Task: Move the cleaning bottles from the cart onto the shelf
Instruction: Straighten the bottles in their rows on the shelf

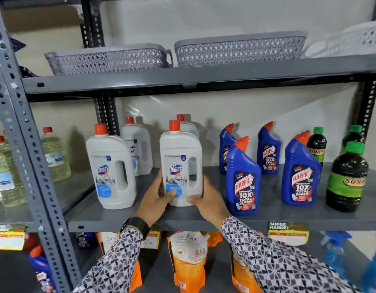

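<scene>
A white Domex bottle (pixel 180 163) with a red cap stands upright near the front of the grey shelf (pixel 123 220). Both hands hold its base: my left hand (pixel 156 197) grips the left side, my right hand (pixel 208 199) the right side. Another white Domex bottle (pixel 110 168) stands to its left, and two more (pixel 138 144) stand behind. Blue Harpic bottles (pixel 243 178) with orange caps stand to the right. The cart is out of view.
Dark green-capped bottles (pixel 347 176) stand at the shelf's right end. Grey lattice baskets (pixel 240 49) sit on the shelf above. Orange Santoor pouches (pixel 188 259) fill the shelf below. Yellowish bottles (pixel 5 172) stand on the left unit beyond the perforated post (pixel 28 144).
</scene>
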Demonstrator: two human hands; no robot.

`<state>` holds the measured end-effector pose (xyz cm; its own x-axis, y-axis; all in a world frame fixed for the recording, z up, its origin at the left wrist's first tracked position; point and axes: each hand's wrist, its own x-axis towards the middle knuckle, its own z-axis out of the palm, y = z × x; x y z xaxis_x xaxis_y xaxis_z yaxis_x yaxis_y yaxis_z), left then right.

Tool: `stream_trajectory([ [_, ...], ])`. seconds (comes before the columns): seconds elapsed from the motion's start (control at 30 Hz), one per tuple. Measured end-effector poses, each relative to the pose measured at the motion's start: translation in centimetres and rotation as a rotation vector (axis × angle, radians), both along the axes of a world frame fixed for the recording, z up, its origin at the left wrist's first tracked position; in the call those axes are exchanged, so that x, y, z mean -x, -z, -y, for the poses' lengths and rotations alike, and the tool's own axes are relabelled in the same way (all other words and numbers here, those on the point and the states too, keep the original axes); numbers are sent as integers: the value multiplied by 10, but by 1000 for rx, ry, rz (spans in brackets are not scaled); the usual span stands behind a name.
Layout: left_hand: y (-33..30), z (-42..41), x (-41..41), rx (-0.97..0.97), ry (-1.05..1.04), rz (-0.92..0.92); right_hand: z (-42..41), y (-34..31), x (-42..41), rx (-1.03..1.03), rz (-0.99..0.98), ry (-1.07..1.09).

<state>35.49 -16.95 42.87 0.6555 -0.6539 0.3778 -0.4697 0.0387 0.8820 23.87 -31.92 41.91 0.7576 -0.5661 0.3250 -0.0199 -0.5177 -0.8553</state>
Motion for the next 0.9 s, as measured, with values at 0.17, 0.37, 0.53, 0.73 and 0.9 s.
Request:
stream_trajectory([
  [0.17, -7, -9, 23, 128, -336, -16, -11, 6, 64, 95, 11, 65],
  [0.37, 2, 31, 101, 27, -202, 214, 29, 17, 136, 187, 314, 370],
  [0.53, 2, 92, 110, -88, 93, 52, 85, 11, 122, 85, 146, 219],
  [0.73, -4, 142, 114, -109, 51, -44, 130, -3, 116, 113, 74, 164],
  [0.9, 7, 159, 117, -158, 63, 54, 144, 3, 121, 85, 111, 151],
])
